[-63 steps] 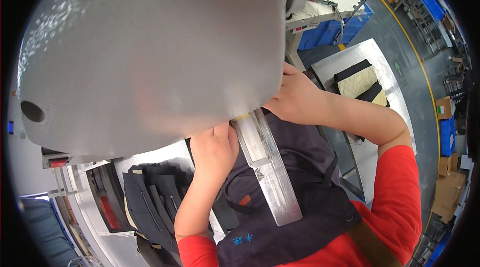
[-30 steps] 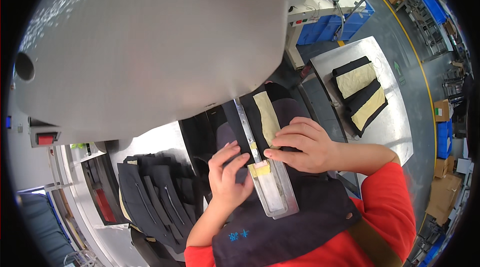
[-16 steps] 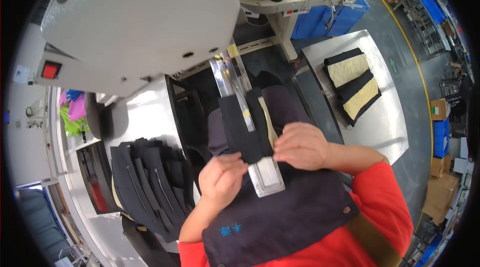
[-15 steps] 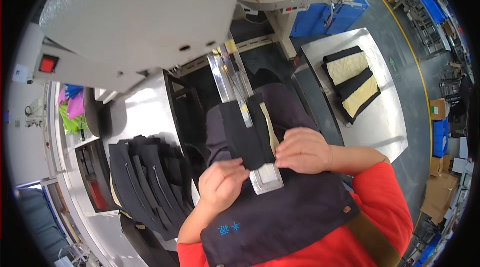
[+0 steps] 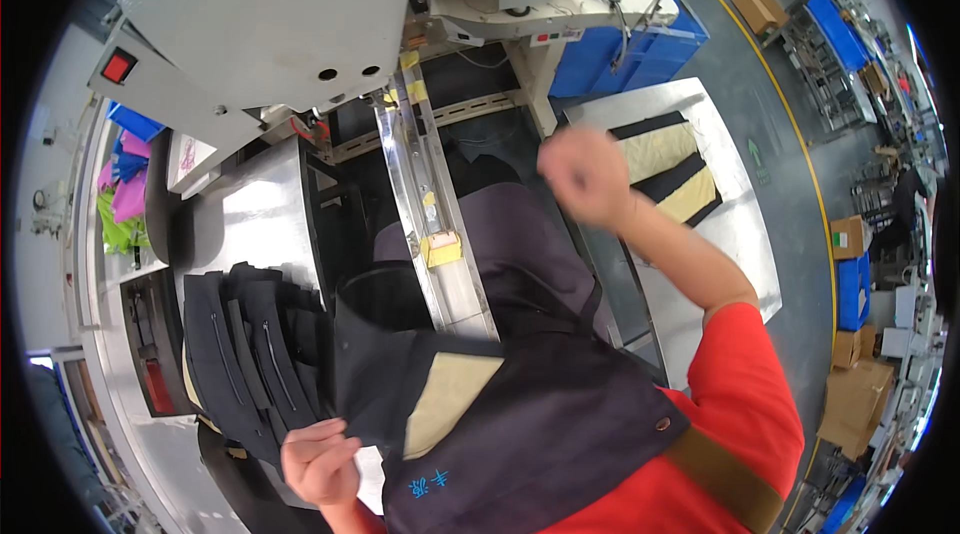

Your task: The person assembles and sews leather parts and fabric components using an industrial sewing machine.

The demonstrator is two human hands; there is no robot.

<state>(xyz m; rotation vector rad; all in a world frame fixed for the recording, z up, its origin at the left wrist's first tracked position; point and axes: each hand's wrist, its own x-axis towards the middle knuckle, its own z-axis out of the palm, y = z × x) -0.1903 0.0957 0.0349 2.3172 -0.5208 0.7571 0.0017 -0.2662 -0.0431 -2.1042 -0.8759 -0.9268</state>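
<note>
My left hand (image 5: 320,459) is at the lower left, its fingers closed on the edge of a black garment piece (image 5: 375,389). That piece has a cream patch (image 5: 452,396) and hangs loosely beside the near end of a long narrow metal arm (image 5: 452,279), which reaches from the machine toward me. Blurred by motion, my right hand (image 5: 588,174) is raised at the upper right, over the near edge of the metal side table (image 5: 735,234). Its fingers cannot be made out. Behind it on that table lie black and cream fabric pieces (image 5: 655,146).
A large grey-white machine head (image 5: 270,14) with a red switch rises at the upper left. Several dark garment pieces with zips (image 5: 255,344) are stacked on the left metal table (image 5: 260,214). A blue bin (image 5: 640,49) stands beyond.
The black piece came off the metal arm and moved left with my left hand. My right hand let go of it and swung up and away toward the side table.
</note>
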